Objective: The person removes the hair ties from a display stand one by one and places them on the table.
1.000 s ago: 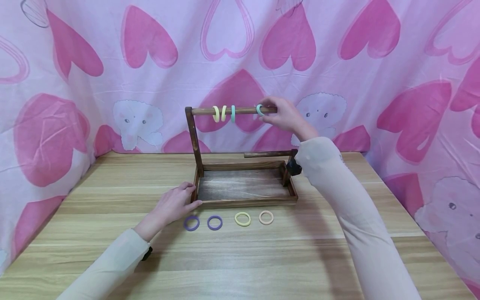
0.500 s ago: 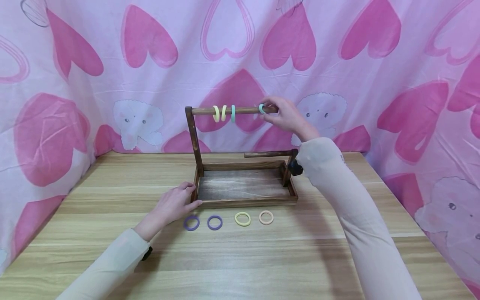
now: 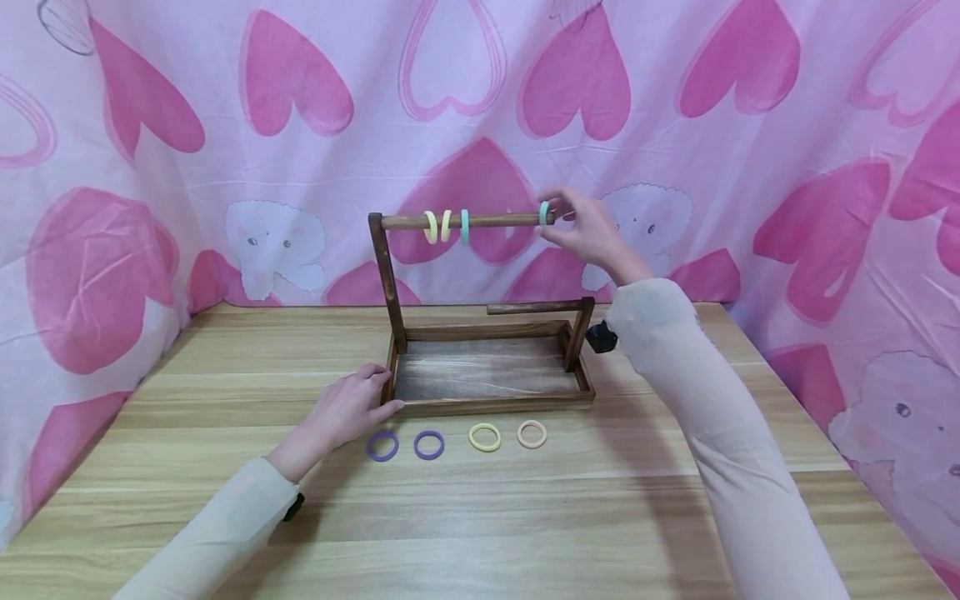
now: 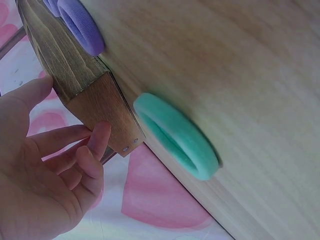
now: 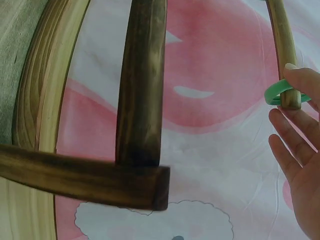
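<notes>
My right hand pinches a mint green hair tie at the right end of the rack's upper bar. In the right wrist view this green hair tie still encircles the bar's tip. Two yellow hair ties and another green one hang further left on the bar. My left hand rests its thumb and fingertips on the front left corner of the wooden tray base. In the left wrist view, a green hair tie lies on the table beside that corner.
Before the tray lie two purple hair ties, a yellow one and a peach one. A lower bar reaches left from the short right post. A pink heart-patterned curtain hangs behind the table.
My right hand has slid the green hair tie rightward along the upper bar to its end. My left hand has stayed at the tray corner.
</notes>
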Motion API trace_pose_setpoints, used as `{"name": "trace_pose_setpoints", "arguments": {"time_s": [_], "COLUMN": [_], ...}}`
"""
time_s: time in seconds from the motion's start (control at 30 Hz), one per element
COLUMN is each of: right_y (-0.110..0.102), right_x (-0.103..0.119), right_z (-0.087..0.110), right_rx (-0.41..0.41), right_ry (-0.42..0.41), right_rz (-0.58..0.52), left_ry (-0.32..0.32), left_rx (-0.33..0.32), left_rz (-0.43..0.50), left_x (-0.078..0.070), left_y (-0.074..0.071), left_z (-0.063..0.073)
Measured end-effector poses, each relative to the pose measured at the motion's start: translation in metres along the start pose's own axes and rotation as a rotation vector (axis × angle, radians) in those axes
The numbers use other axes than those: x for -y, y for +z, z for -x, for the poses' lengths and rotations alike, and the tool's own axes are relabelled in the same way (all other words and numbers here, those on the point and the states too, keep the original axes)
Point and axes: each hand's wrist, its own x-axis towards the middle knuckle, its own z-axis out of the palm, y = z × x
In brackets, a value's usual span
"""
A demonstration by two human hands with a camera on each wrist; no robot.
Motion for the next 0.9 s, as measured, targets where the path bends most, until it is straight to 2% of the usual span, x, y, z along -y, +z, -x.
{"name": "trace_pose_setpoints", "arguments": {"time_s": [0.33, 0.63, 0.9], "right_y": [-0.007, -0.015, -0.009], "right_x": [-0.009, 0.010, -0.016], "right_z": [0.012, 0.033, 0.038], "right_rx": [-0.106, -0.147, -0.187], "right_ry": [0.094, 0.136, 0.141], "right_rz": [-0.153, -0.222, -0.257], "left_ry": [0.005, -0.002, 0.007], "left_rx": [-0.001, 0.005, -0.010], "left_rz": [-0.006, -0.004, -0.001], "left_x": [0.001, 0.000, 0.001], "left_y": [0.000, 0.000, 0.000], "left_z": [0.000, 0.000, 0.000]}}
